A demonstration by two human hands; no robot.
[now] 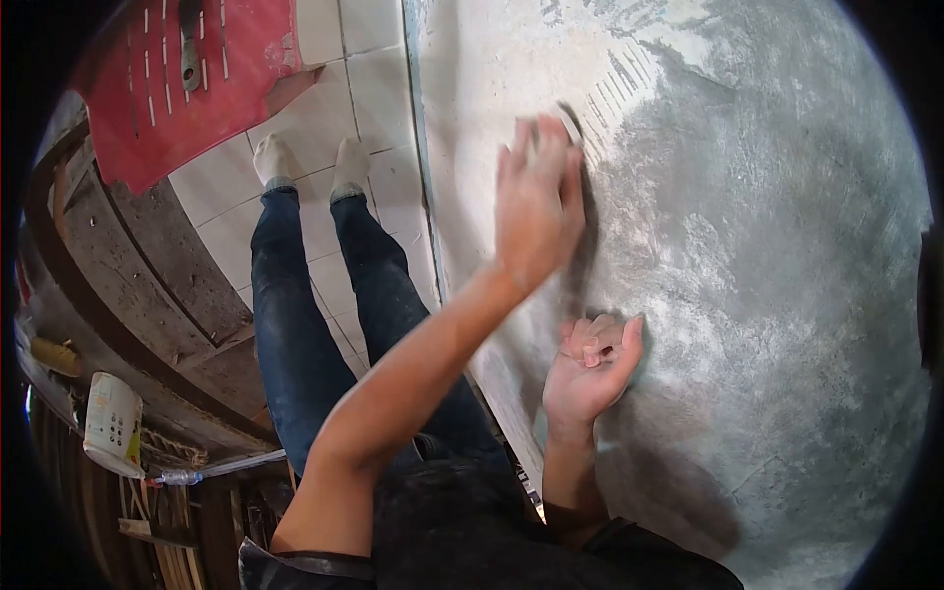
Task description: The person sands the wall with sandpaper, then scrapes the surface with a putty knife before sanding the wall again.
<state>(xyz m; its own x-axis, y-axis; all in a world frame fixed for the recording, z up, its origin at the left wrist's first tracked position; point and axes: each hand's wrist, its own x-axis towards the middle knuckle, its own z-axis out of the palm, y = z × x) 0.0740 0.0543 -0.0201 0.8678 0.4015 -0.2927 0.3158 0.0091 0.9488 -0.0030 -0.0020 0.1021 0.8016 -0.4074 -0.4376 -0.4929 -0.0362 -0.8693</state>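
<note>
My left hand [539, 202], back toward the camera, is blurred at a pale, streaked wall-like surface [787, 246]. Its fingers are bent round a thin, light-edged object [570, 126], mostly hidden and too unclear to name. Beside the fingertips, a patch of short parallel ridges [618, 84] marks the surface. Lower down, my right hand [593, 374] is turned palm toward the camera near the same surface. Its fingers curl in and its thumb stands apart; nothing shows in it.
At upper left, a red slotted plastic piece [187, 88] carries a dark-handled tool [189, 59]. Pale floor tiles [320, 211] lie under my feet. A curved wooden frame [74, 265] and a white container [111, 423] are at the left.
</note>
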